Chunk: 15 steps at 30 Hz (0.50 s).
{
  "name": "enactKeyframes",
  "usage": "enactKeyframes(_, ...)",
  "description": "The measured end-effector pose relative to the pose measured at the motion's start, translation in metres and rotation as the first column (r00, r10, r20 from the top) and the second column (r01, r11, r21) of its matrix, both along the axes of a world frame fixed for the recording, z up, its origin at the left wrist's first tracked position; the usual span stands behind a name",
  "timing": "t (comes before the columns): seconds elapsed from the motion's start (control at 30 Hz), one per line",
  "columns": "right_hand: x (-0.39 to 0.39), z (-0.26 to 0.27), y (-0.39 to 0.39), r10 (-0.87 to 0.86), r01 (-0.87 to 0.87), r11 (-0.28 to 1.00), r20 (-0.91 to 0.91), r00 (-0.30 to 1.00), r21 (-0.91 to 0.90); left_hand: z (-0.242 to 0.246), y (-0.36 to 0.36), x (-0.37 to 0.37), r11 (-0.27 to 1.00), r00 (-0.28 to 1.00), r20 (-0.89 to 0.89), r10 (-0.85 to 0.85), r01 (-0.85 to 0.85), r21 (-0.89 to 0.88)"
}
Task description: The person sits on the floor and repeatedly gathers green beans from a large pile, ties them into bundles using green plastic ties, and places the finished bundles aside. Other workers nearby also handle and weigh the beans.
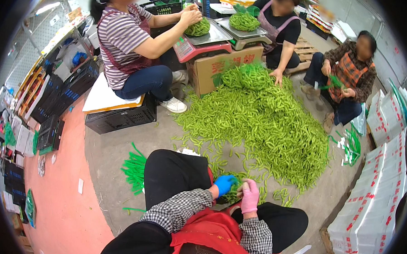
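Observation:
My left hand, in a blue glove, grips the gathered top of a green mesh bag filled with green bean pods, which look like edamame. From the other side my right hand, in a pink glove, closes its bent fingers at the same bag's mouth; the fingertips are partly hidden. The bag rests low between my bent legs. Just beyond it a large heap of loose pods spreads over the concrete floor. Beside my left knee lies a bundle of empty green mesh bags.
A person in a striped shirt holds a bag of pods on a red scale. Another person reaches into the heap; a third handles green mesh. Stacked white cartons line the right. A black crate stands ahead left.

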State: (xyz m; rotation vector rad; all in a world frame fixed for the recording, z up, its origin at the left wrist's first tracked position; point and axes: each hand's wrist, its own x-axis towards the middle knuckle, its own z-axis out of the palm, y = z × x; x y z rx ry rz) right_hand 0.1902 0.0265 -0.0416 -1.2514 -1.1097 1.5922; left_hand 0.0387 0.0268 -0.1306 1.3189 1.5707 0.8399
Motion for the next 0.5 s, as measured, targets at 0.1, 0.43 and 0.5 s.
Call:
enactKeyframes(0.1,0.007,0.001,0.014,-0.128,0.127,0.992,-0.066,0.990,-0.014,0.049,0.020,-0.033,0.934,0.762,0.540,0.357,-0.295,-0.201)
enactKeyframes(0.43,0.002,-0.016,0.011,-0.055,0.058,0.989,0.023,0.998,-0.138,0.141,0.133,-0.156,0.901,0.891,0.248,0.381,-0.417,0.117)
enactKeyframes(0.5,0.002,-0.017,0.010,-0.045,0.051,0.988,0.047,0.998,-0.145,0.143,0.149,-0.182,0.889,0.863,0.281,0.419,-0.453,0.066)
